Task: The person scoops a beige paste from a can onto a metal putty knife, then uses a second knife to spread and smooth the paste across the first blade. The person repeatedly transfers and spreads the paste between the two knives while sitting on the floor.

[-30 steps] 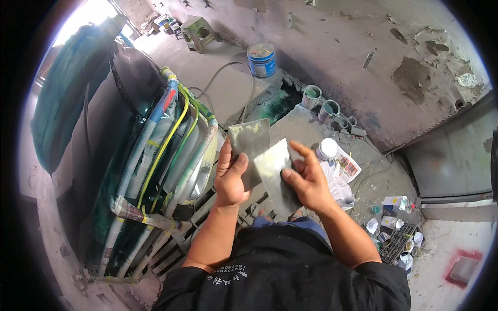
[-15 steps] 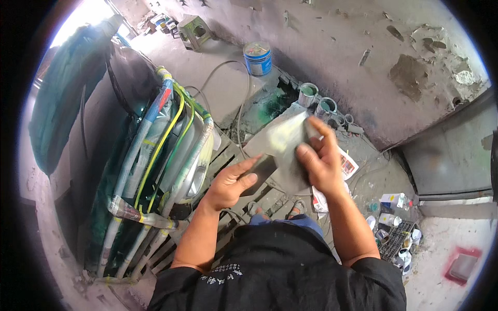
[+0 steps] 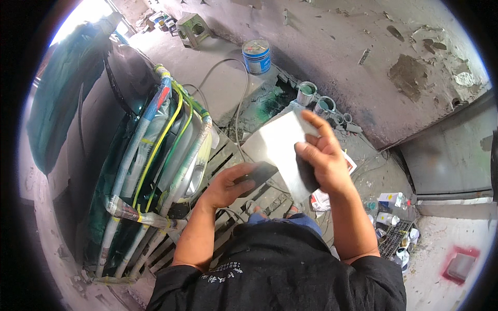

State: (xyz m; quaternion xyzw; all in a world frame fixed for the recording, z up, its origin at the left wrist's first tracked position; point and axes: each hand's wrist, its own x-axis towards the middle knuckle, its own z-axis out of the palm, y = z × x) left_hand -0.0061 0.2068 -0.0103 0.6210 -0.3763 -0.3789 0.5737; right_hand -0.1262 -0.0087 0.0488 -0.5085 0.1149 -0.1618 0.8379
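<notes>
L hand (image 3: 228,186): thumb + fingers pinching lower end of dark plate (image 3: 263,174). R hand (image 3: 328,158): pinching R side of pale plate (image 3: 290,180), thumb on near face, index stretched out by top corner. Both plates btw the two sets of fingers, overlapping in view; glare hides the join, can't tell if faces touch.

IMO: grip edges only, L steady, R blade at shallow tilt, light even pressure. R thumb sits well in on the face, so mind smears. Tilt out of glare to chk faces.

Surface: slatted pallet (image 3: 222,158) under/beyond L fingers, worn. Newspaper (image 3: 321,201) below R fingers.

Room: taped pipe rack (image 3: 137,137) left of L fingers; open tins (image 3: 307,92) just past R fingertips in view, blue tin (image 3: 256,58) farther; flaking wall (image 3: 332,49) behind.
</notes>
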